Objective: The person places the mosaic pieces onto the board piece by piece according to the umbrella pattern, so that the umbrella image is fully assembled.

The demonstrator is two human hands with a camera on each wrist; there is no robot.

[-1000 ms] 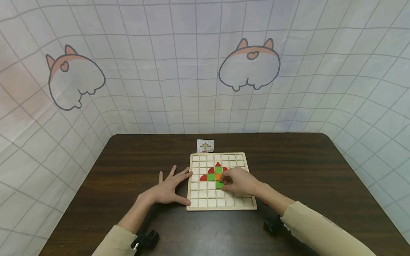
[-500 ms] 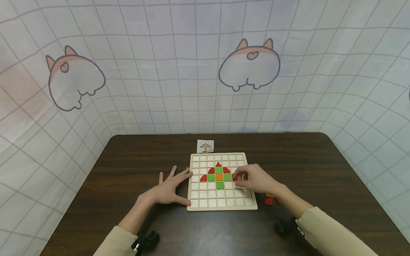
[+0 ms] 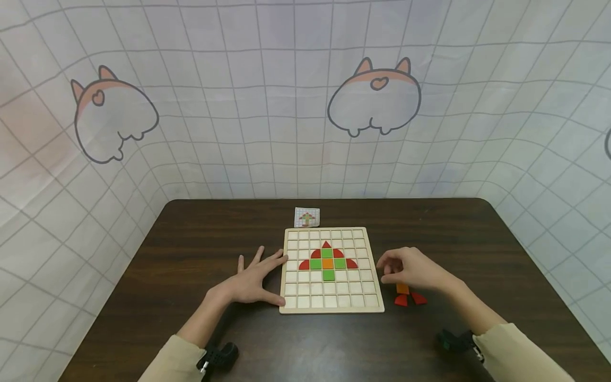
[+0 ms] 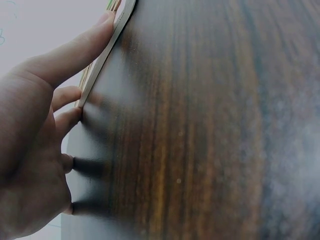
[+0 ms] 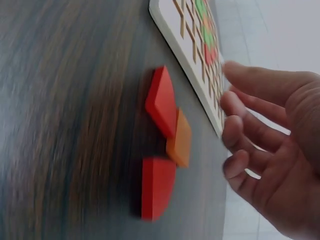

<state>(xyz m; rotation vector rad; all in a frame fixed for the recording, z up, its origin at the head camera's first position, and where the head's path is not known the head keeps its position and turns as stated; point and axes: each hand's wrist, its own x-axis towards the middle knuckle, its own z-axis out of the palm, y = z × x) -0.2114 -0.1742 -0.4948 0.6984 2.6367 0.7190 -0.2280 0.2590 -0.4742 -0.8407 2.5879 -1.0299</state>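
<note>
A pale wooden grid board (image 3: 303, 303) lies on the table. Red, green and one orange piece form a symmetrical arrow-like shape in its cells, with a red triangle (image 3: 326, 245) at the top and an orange square (image 3: 327, 263) in the middle. My left hand (image 3: 248, 282) has its fingers spread, thumb and index touching the board's left edge. Just off the right edge hovers my right hand (image 3: 412, 269), its fingers loosely bent and nothing between them. Below it lie a loose orange square (image 5: 180, 140) and two red quarter-round pieces (image 5: 162, 102), one on each side of it.
A small printed card (image 3: 307, 217) with a similar coloured pattern lies behind the board. The dark wooden table (image 3: 215, 223) meets a white gridded curtain (image 3: 238, 132) at its back and sides.
My right hand has moved right, off the board. A red quarter-round piece it was touching now shows in the board's right part. The loose pieces are uncovered. My left hand has stayed.
</note>
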